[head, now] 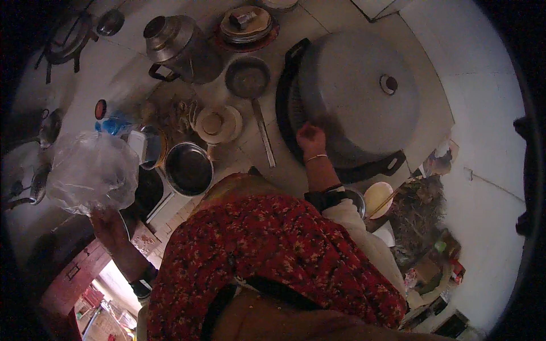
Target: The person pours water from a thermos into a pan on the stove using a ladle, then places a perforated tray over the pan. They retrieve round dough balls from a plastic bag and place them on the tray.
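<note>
A clear plastic bag (91, 172), puffed out, is held in my left hand (106, 221) at the left. My right hand (310, 135) is at the near left edge of a large grey metal lid (358, 93), which sits askew over a wide black pan (282, 111) with loop handles. Its fingers look curled at the lid's rim; how they hold it is hard to tell in the dim light. A round metal pot (189, 169) and a small long-handled frying pan (247, 79) stand between my hands.
A large metal vessel (183, 49) and stacked plates (246, 26) stand at the far side. Near the middle is a lidded pot (217, 123). A metal stand (68, 40) is at the far left, a pale oval dish (379, 199) by my right forearm, dry brush (416, 213) beyond.
</note>
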`<state>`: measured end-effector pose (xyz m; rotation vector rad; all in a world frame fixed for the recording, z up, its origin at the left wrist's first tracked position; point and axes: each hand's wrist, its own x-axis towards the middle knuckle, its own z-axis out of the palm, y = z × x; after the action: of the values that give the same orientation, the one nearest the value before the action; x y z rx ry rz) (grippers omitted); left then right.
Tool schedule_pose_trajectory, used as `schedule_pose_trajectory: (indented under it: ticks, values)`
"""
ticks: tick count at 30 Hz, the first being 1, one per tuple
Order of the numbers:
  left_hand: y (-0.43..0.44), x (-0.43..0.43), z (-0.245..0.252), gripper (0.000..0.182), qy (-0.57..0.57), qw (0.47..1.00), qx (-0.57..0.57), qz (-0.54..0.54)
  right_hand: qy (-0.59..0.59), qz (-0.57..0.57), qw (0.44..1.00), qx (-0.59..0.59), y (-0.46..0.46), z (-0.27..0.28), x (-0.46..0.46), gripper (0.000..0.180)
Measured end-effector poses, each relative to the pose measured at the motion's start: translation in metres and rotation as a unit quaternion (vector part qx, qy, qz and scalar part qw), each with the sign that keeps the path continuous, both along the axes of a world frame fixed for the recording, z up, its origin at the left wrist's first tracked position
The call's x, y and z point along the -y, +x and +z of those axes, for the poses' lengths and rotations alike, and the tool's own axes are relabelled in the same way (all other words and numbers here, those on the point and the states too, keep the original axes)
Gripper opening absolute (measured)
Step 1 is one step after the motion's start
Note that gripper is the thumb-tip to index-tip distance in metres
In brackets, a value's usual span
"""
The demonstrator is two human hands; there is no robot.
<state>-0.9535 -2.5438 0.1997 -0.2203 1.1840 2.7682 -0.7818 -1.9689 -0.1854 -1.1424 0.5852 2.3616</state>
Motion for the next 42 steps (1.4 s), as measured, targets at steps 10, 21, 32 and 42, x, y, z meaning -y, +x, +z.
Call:
schedule_pose_trajectory:
  ticks: [10,21,32,42]
  values:
    - [0.0,0.063,-0.031,0.028,0.04,0.998,0.019,-0.037,0.483,0.303,0.811,0.13,0.008,0.015,-0.011,0.011]
    - [0.01,0.055,-0.029,0.03,-0.018,0.999,0.034,-0.025,0.74,0.298,-0.044,0.601,-0.024,0.167,-0.267,0.046]
    - [0.031,0.056,-0.044,0.035,-0.293,0.949,0.045,0.107,0.704,0.502,0.024,0.502,-0.036,0.176,-0.305,0.041]
    - [0.036,0.032,-0.026,0.03,-0.105,0.987,0.088,0.087,0.71,0.501,0.019,0.495,-0.026,0.196,-0.23,0.04]
